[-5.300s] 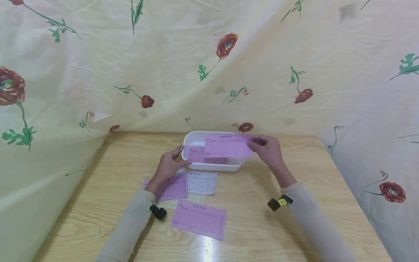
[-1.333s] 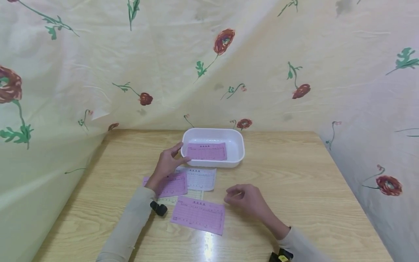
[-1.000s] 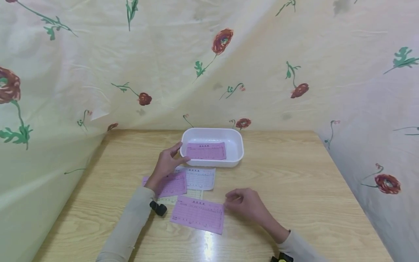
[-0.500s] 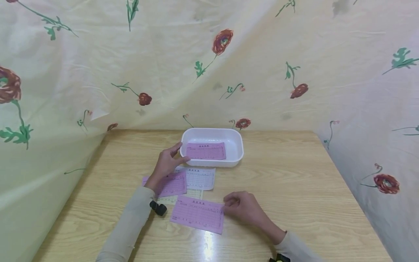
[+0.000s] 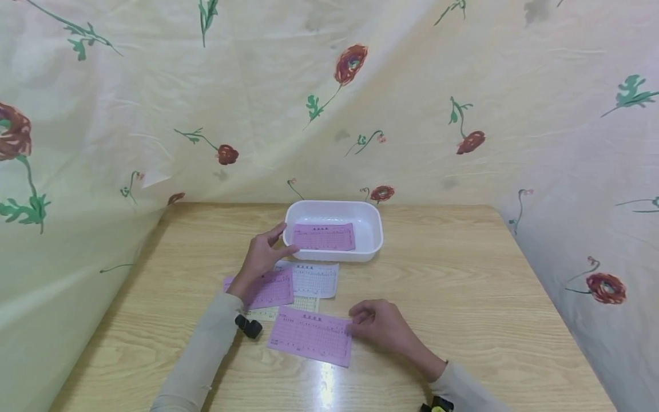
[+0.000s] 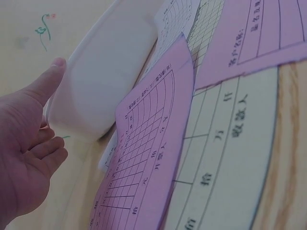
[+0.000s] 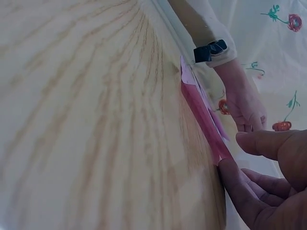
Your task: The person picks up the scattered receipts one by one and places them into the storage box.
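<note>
My left hand [image 5: 261, 254] holds the left end of a white plastic tray [image 5: 370, 234], its thumb and fingers spread around that corner. In the left wrist view the thumb lies against the tray's wall. Inside the tray lies a pink receipt slip [image 5: 324, 237]. My right hand [image 5: 383, 326] is at the right edge of the front pink receipt slip [image 5: 309, 337]. In the right wrist view that slip's edge is raised and runs between thumb and fingers. Another pink slip [image 5: 273, 289], a white slip [image 5: 316, 280] and a pale green slip [image 5: 308, 305] overlap behind it.
The wooden table [image 5: 453, 274] bears the tray near its back edge. A flowered cloth [image 5: 257, 103] hangs behind and at both sides. My left forearm [image 5: 201, 355] passes to the left of the slips. Light glares on the table's front.
Earlier, my right hand held a pink slip over the tray; it then came down, without that slip, to the front slip's right edge and has shifted slightly left. My left hand has stayed on the tray.
</note>
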Motion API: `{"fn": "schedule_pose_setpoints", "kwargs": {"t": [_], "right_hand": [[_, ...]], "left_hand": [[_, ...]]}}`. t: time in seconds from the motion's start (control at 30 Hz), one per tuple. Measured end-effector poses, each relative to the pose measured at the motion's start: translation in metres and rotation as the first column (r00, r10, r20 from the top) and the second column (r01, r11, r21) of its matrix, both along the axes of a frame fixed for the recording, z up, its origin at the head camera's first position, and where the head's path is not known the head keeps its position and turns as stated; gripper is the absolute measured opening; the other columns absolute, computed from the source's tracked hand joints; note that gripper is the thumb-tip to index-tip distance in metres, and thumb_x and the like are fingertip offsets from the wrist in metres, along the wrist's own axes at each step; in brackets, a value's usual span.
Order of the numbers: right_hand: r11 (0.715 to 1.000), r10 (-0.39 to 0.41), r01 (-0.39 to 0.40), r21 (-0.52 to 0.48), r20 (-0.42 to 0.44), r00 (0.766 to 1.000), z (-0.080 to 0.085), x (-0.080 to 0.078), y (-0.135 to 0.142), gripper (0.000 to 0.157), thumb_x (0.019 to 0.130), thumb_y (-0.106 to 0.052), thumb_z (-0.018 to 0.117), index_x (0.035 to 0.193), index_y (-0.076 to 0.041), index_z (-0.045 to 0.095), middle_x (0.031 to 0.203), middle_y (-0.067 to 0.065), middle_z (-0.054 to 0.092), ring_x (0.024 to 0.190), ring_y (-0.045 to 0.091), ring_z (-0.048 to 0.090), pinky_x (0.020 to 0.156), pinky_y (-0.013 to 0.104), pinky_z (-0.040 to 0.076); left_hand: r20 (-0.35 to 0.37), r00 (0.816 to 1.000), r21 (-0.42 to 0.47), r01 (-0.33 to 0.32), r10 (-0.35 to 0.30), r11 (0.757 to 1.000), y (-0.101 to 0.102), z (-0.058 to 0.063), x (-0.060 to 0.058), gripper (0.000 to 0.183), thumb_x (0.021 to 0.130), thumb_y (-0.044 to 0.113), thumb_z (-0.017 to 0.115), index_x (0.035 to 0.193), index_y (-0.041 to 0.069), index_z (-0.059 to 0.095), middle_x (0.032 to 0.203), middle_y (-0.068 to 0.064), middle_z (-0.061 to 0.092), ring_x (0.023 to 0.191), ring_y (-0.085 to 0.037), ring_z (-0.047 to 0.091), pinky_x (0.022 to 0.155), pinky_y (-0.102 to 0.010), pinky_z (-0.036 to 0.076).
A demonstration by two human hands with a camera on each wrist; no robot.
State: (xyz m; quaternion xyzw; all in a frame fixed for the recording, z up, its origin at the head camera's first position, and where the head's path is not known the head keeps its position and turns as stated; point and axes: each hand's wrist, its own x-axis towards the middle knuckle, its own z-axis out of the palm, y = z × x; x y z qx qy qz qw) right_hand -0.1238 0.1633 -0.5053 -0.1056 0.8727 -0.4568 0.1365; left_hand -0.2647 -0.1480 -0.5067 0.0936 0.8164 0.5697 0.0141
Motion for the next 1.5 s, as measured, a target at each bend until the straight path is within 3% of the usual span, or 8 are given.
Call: {"fn": "schedule_pose_setpoints", "kwargs": {"t": [0.43,0.83,1.07,1.5], "right_hand": [[1.000,0.016,-0.016,0.011,0.009,1.000,-0.0004,-0.0031,-0.0057,0.033,0.077,-0.020,0.090,0.103,-0.005,0.075,0.082,-0.002,0.072,0.071,0.012,0.066,0.061,0.023,0.059],[0.999,0.032,-0.032,0.017,-0.016,0.999,0.0014,-0.0021,-0.0073,0.016,0.083,-0.009,0.082,0.097,-0.007,0.076,0.080,-0.002,0.070,0.068,0.012,0.063,0.058,0.022,0.056],[1.000,0.005,-0.005,0.011,-0.023,1.000,0.0013,-0.0024,-0.0073,0.005,0.090,-0.010,0.075,0.095,-0.011,0.075,0.080,-0.003,0.069,0.066,0.013,0.063,0.055,0.024,0.056],[0.996,-0.058,0.058,-0.068,0.003,0.998,0.0045,-0.0049,-0.0068,0.006,0.090,-0.009,0.076,0.096,-0.009,0.074,0.084,0.002,0.070,0.068,0.016,0.066,0.055,0.027,0.061]], "left_hand": [[0.002,1.000,0.037,0.009,-0.009,0.999,0.0010,0.0002,0.0006,0.081,0.086,0.025,0.085,0.152,0.003,0.044,0.161,-0.009,0.039,0.149,-0.029,0.037,0.121,-0.038,0.037],[-0.005,1.000,0.036,0.009,-0.009,0.999,0.0009,-0.0005,0.0009,0.081,0.086,0.025,0.085,0.152,0.003,0.044,0.161,-0.007,0.039,0.150,-0.027,0.036,0.122,-0.039,0.036],[-0.010,1.000,0.033,0.008,-0.008,0.999,0.0003,-0.0014,0.0002,0.081,0.086,0.026,0.085,0.152,0.002,0.044,0.161,-0.009,0.039,0.149,-0.029,0.036,0.122,-0.040,0.036],[0.002,1.000,0.029,0.005,-0.005,1.000,-0.0012,-0.0018,0.0007,0.084,0.085,0.030,0.086,0.152,0.003,0.044,0.161,-0.007,0.039,0.149,-0.026,0.037,0.121,-0.036,0.037]]}}
